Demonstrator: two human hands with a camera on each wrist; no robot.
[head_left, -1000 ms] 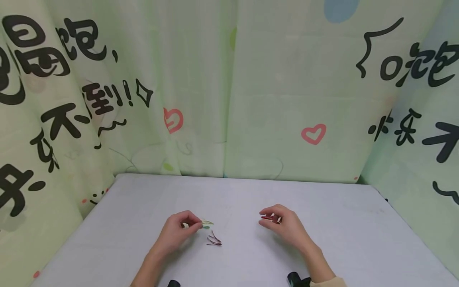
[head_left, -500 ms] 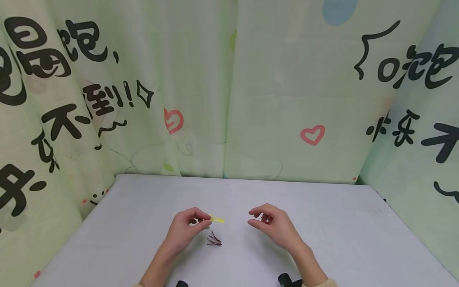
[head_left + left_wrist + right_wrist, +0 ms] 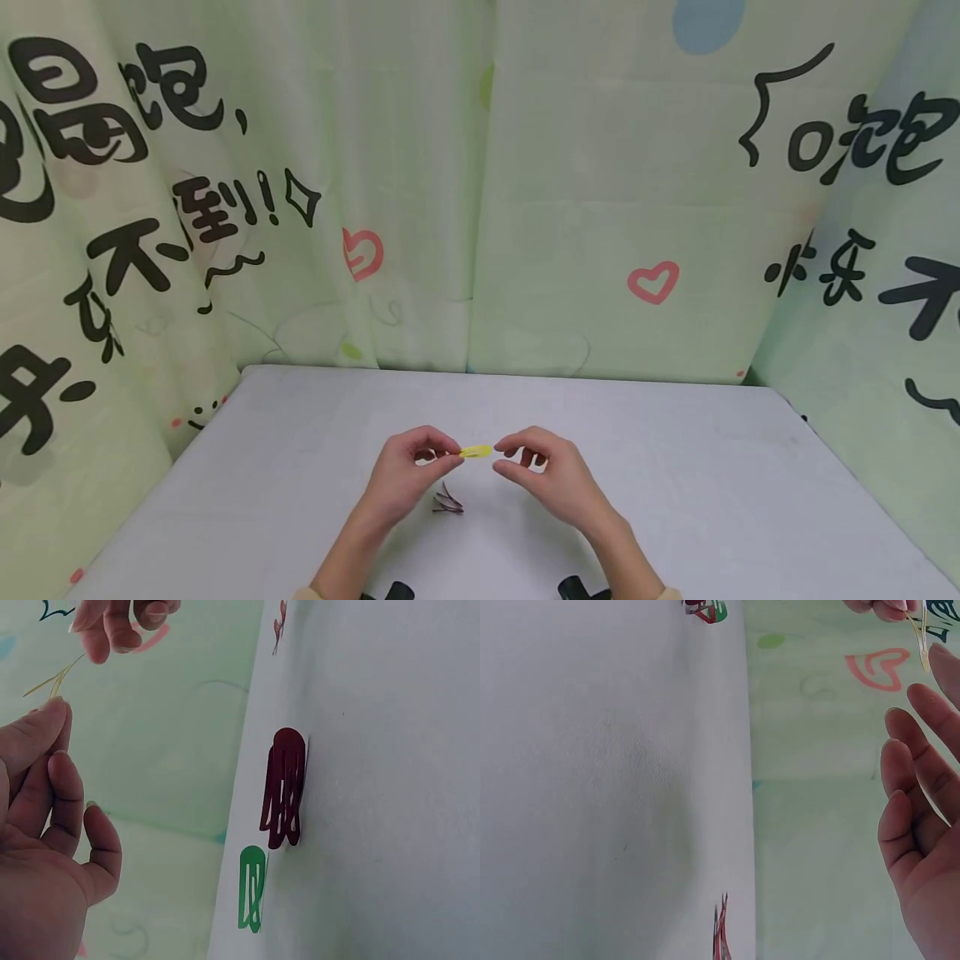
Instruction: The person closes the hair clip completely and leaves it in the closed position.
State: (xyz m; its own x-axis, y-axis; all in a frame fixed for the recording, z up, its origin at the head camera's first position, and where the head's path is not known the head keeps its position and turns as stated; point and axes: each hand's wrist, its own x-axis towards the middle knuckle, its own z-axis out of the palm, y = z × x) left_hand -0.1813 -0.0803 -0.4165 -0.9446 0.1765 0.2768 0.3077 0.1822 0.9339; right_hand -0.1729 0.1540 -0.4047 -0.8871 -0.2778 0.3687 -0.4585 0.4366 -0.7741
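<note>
My left hand (image 3: 408, 475) pinches a yellow snap hair clip (image 3: 476, 452) between thumb and forefinger, above the table. The clip (image 3: 56, 684) stands sprung apart in a V in the left wrist view. My right hand (image 3: 558, 475) faces it from the right, thumb and fingers spread, fingertips close to the clip's free end and nothing in its grasp. Several dark red hair clips (image 3: 447, 504) lie overlapping on the table below my left hand. Beside them is a green hair clip (image 3: 253, 856), hidden in the head view. Red hair clips (image 3: 721, 937) lie nearer my right hand.
A white-covered table (image 3: 660, 517) spreads under both hands. Pale green curtains (image 3: 570, 208) with black lettering and red hearts hang behind it and at both sides. Black wrist cameras (image 3: 576, 587) show at the lower edge.
My left hand has lifted the yellow hair clip and carried it right. My right hand has moved left, away from the red hair clips, toward the yellow one.
</note>
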